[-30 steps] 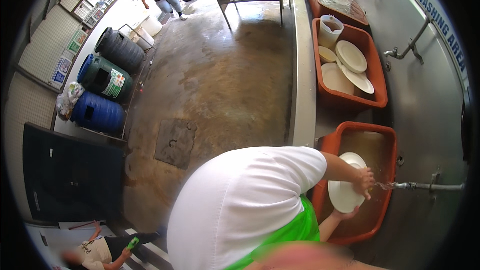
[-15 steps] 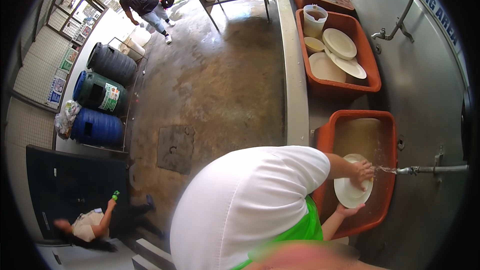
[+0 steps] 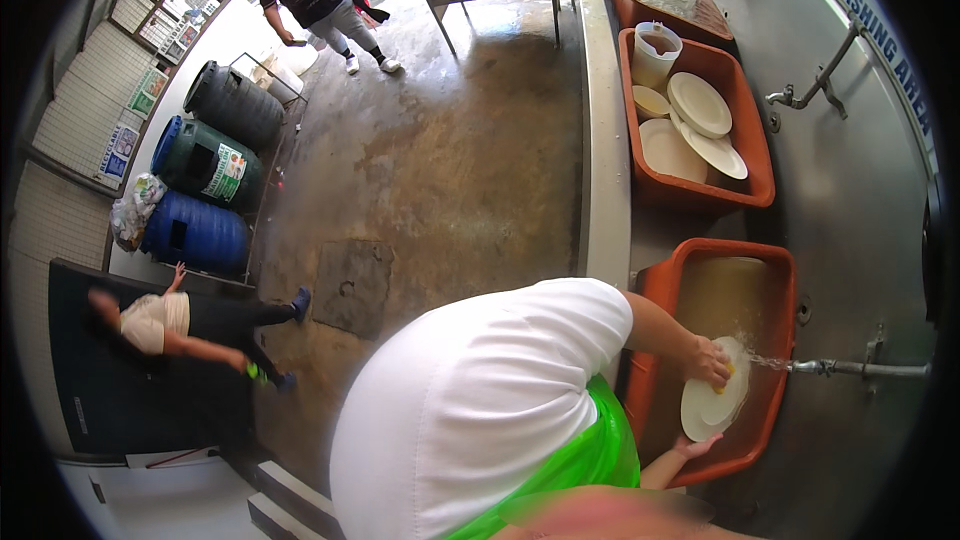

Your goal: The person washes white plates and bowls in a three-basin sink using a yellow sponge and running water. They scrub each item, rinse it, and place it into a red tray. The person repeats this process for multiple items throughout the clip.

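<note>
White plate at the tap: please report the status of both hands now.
Left hand on top of white plate, yellow scrubber under fingers. Right hand supports lower rim. Tap water hitting plate over orange tub. Nothing in the way.

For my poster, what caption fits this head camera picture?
One hand scrubs a white plate with a yellow sponge while the other hand holds it under a tap, over an orange tub.
</note>
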Available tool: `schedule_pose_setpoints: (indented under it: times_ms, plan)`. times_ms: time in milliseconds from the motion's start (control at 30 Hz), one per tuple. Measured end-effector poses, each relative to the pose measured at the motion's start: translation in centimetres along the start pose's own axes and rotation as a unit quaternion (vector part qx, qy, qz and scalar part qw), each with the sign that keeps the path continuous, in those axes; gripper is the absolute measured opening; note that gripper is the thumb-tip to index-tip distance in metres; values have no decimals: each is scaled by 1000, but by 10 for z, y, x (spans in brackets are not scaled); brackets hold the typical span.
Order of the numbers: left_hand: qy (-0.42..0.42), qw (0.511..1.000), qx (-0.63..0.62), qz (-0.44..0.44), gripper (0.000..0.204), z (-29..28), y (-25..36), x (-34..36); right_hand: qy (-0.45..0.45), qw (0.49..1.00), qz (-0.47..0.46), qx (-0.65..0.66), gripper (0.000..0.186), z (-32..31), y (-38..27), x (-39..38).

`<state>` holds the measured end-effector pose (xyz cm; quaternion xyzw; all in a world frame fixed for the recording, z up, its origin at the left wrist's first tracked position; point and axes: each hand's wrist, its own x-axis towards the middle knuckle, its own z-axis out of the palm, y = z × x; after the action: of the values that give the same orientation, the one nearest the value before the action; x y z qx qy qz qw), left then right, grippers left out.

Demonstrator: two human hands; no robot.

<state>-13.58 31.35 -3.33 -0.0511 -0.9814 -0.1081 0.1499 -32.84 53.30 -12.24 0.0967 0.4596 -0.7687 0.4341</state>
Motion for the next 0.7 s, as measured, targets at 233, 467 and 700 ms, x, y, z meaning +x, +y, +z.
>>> schedule_pose_setpoints:
  times_ms: [233, 467, 700]
  plan:
    - [65, 986, -78, 130, 33, -20, 28, 17, 34, 997, 76, 3, 72, -5, -8, 13]
    - [139, 961, -239, 27, 27, -91, 64, 13, -20, 999, -16, 28, 94, 34, 4, -16]
    - [186, 778, -490, -347, 51, -97, 22, 6, -38, 994, -105, 12, 94, 41, 15, -40]
